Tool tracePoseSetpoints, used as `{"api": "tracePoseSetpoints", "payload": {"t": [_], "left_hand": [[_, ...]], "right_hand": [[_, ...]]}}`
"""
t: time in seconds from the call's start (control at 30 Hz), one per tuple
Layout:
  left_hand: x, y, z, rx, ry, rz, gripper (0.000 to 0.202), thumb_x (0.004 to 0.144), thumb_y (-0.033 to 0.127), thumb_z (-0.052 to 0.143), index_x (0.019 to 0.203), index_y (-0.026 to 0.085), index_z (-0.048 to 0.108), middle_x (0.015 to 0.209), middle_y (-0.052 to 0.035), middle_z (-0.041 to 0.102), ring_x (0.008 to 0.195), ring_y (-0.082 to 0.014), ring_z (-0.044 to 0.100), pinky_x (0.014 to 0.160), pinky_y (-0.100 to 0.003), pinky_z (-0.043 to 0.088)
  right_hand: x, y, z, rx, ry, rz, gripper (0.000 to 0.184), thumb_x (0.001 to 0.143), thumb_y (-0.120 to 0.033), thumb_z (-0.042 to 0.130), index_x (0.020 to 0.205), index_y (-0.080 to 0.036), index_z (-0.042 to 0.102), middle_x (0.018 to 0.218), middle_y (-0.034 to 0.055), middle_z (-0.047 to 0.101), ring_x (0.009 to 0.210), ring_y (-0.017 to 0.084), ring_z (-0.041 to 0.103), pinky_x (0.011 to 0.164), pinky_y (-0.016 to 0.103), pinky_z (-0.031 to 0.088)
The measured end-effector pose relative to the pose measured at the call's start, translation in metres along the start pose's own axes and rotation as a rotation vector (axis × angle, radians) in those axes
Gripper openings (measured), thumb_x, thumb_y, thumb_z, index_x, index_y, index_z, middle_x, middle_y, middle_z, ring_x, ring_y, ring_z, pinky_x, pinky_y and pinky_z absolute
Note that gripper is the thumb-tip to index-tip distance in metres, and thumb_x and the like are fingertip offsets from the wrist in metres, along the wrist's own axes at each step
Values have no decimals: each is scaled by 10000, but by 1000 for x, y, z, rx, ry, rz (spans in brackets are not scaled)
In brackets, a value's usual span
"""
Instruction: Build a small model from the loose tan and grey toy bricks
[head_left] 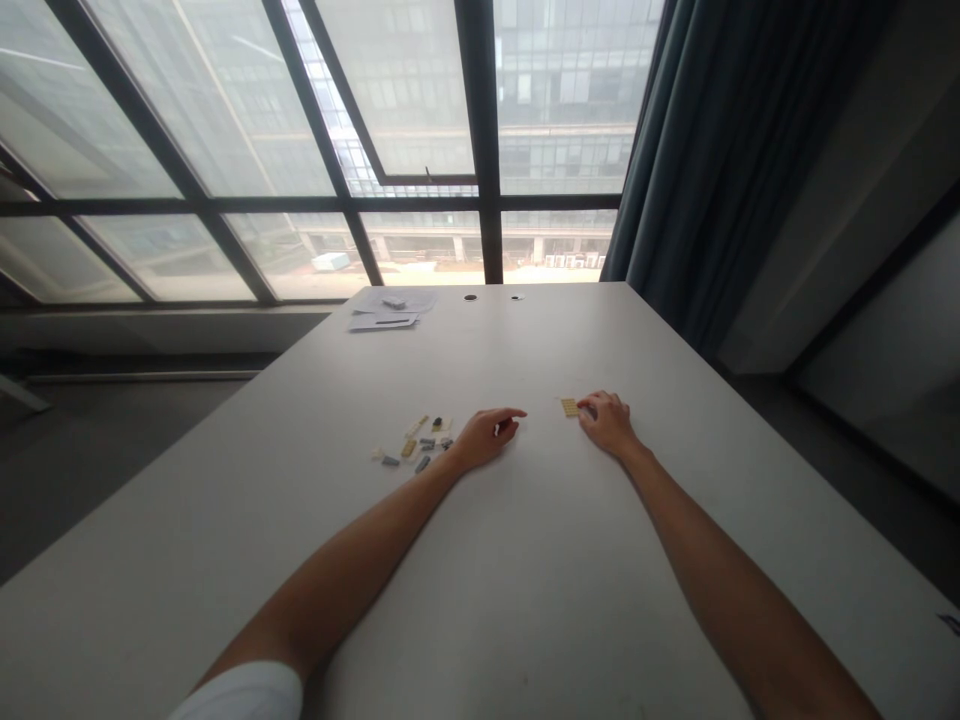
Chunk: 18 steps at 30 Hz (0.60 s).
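A small tan studded building plate (570,408) lies on the white table, its right part covered by fingers. My right hand (607,422) is closed at that edge, fingertips gripping the plate. A greyish patch shows between the thumb and index finger, too small to make out. To the left, my left hand (486,438) hovers at or just above the tabletop, index finger stretched out and the others loosely bent, with nothing visible in it. Beside its wrist lie loose toy bricks, among them a tan brick (409,449) and a grey brick (423,464); the forearm may hide some.
The white table (525,560) reaches to the window (420,240). Papers (382,321) with a dark pen-like strip lie at its far left corner. Two round cable holes, one a grommet (470,298), sit near the far edge. A dark curtain (697,180) hangs at the right.
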<state>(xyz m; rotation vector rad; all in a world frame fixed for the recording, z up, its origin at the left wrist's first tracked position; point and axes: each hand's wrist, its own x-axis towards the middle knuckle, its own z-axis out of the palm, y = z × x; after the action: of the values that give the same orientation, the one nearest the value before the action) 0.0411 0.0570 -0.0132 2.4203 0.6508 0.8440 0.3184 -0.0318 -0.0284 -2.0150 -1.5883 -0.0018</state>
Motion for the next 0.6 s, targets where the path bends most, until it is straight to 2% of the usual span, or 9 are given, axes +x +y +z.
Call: {"api": "tracePoseSetpoints", "payload": {"t": [0.6], "left_hand": [[0,-3,2,-3,-9,-15,308,920,237,525,1140,173,732,760,4,662,600,-74,481,639,-189,411]], "right_hand": [[1,3,4,7,2,-5,208,850,-267,618,1025,-235,725,1133,64,666,1079,258,524,912,390,353]]}}
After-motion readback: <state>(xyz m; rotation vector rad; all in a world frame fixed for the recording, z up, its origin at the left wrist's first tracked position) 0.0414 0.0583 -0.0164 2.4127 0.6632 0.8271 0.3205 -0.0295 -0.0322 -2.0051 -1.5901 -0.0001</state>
